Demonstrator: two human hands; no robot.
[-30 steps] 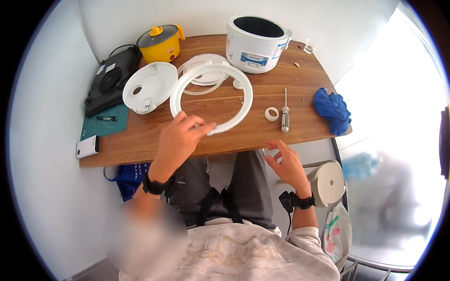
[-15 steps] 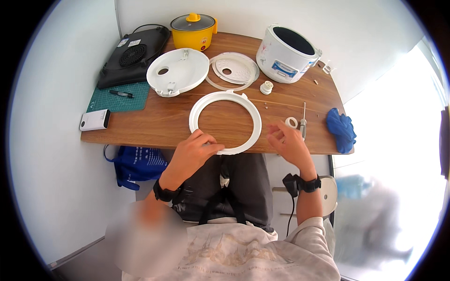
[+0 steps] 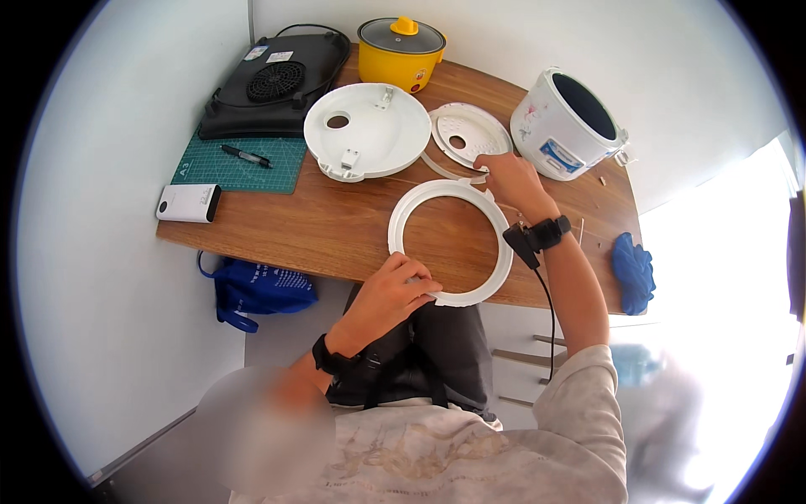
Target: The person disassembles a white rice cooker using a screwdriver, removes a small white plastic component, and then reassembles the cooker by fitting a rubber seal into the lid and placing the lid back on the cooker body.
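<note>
My left hand (image 3: 401, 294) grips the near-left edge of a white plastic ring (image 3: 396, 220), thumb and fingers closed on its rim. The ring lies flat at the table's front edge. My right hand (image 3: 519, 185) reaches over the ring's far right side, fingers bent together at the near-right edge of a white perforated inner lid plate (image 3: 470, 126). A thin pale ring (image 3: 447, 170) curves around that plate's near side. What the right fingertips hold, if anything, is too small to make out. Left of the plate rests a round white rice cooker lid (image 3: 382, 134), hollow side up.
A white rice cooker body (image 3: 537, 126) stands at back right, a yellow pot (image 3: 393, 65) at the back. Left are an upturned black cooktop (image 3: 243, 109), a green cutting mat (image 3: 197, 160), a pen (image 3: 246, 156) and a white power bank (image 3: 186, 204). A blue cloth (image 3: 632, 273) lies right.
My right hand has moved forward from the near right of the ring to the inner lid plate's edge. My left hand still holds the ring. The view has shifted.
</note>
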